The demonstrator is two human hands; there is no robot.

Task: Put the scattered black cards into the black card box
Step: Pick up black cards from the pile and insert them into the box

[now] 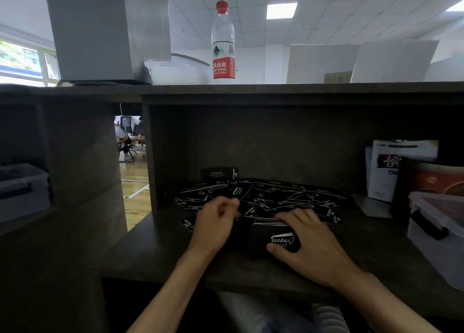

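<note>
Landmark: black card box [275, 242], lying on its side on the dark desk [155, 252], white lettering on its upper face, a stack of cards showing at its far open end.

Right hand [310, 242]: laid over the box, thumb on the near face, fingers [292, 217] curled over the far end on the card stack; closed around the box.

Left hand [216, 222]: just left of the box, fingers bunched together at its far left corner; whether a card is pinched cannot be told.

Black cards [271, 197]: loose heap spread across the desk just behind the box, overlapping, white print on them. One single card [187, 224] lies left of the box, beside the left hand. A second black box [220, 174] stands upright behind the heap, against the back panel.

Right of the box, well apart: clear plastic tub [437, 234] with black latch; white packets [394, 167] upright behind it.

Above the box, on the top shelf [326, 88]: water bottle [223, 41], red cap, red label, upright.
</note>
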